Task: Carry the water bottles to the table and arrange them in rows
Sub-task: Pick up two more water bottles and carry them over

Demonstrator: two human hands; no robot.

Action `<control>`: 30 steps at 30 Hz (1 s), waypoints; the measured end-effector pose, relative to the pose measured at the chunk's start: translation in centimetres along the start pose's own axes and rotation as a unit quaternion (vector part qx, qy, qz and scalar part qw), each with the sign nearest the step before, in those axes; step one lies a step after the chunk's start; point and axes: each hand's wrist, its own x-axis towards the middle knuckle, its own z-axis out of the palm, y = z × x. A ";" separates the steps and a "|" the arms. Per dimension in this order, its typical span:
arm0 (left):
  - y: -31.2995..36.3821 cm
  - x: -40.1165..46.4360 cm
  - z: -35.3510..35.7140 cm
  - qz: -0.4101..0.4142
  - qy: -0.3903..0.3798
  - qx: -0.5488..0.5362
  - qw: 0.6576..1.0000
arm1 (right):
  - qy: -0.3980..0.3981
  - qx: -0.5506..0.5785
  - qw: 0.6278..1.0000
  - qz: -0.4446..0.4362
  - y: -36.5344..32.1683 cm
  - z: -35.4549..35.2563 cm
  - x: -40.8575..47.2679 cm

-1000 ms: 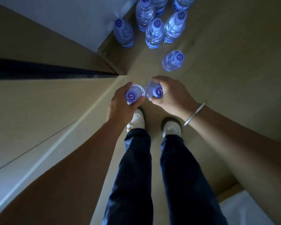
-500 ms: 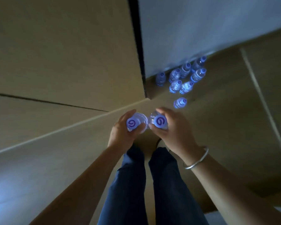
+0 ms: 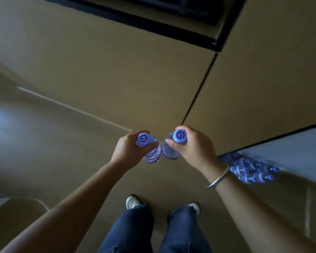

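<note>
Held: one upright water bottle in my left hand [image 3: 128, 149], one in my right hand [image 3: 193, 148], each gripped below its cap, bodies nearly touching. Remaining bottles [image 3: 250, 169]: floor, my right, nearer the right hand. Desk: not visible.

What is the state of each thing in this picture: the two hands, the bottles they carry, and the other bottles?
Left hand: grips a bottle near its cap.
Right hand: grips a bottle near its cap.
Left bottle: capped, held off the floor.
Right bottle: capped, held off the floor.
Other bottles: grouped on the floor by the wall, blurred.
</note>
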 end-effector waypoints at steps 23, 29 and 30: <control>-11.5 -1.4 -32.3 -0.141 0.429 -0.058 0.890 | -0.257 -0.057 0.891 -0.370 -36.8 19.1 15.1; -11.0 1.5 -37.4 -0.159 0.517 -0.128 0.831 | -0.268 -0.076 0.849 -0.449 -43.9 20.8 20.2; -10.8 2.0 -38.3 -0.157 0.533 -0.138 0.820 | -0.261 -0.070 0.847 -0.458 -44.8 21.1 20.8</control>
